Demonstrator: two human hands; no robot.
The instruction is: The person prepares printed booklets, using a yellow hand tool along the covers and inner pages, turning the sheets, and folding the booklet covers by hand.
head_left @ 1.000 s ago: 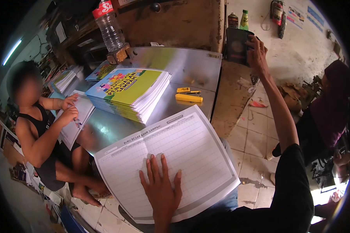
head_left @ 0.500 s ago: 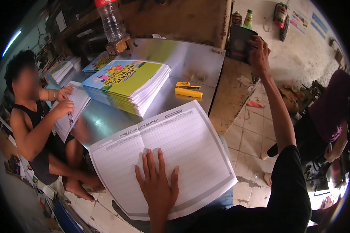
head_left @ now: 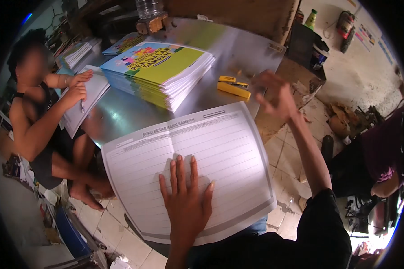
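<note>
My left hand lies flat with spread fingers on a large printed sheet, a ruled table headed "BUKU BESAR BANK SAMPAH", resting on my lap. A crease runs down from its top edge. My right hand is raised at the metal table's right corner, blurred, with thumb and fingers apart and nothing visible between them. Just left of it, a yellow stapler lies on the metal table, apart from the fingers. Left of the stapler stands a thick stack of colourful booklets.
A person sits at the left, both hands on white sheets. A plastic bottle stands on a wooden block at the back. Black containers stand beyond the right corner. Another person's dark clothing shows at far right.
My right hand has come down from the black container towards the stapler. My left hand stays flat on the sheet. The view has shifted, so the table things appear higher and further right.
</note>
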